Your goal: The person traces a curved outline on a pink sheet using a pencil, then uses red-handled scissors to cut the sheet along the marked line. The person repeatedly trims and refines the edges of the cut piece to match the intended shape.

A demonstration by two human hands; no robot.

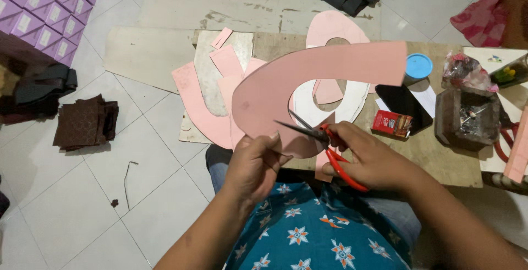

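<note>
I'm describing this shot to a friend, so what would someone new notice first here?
First, the big curved pink sheet held up in the middle by the left hand, with the right hand working red-handled scissors into its lower edge. Next, more pink cut pieces lie on the wooden board behind it. At the top left corner sits a stack of purple boxes on the white tiled floor.

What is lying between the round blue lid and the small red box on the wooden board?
In the head view, a black phone lies between the round blue lid and the small red box.
</note>
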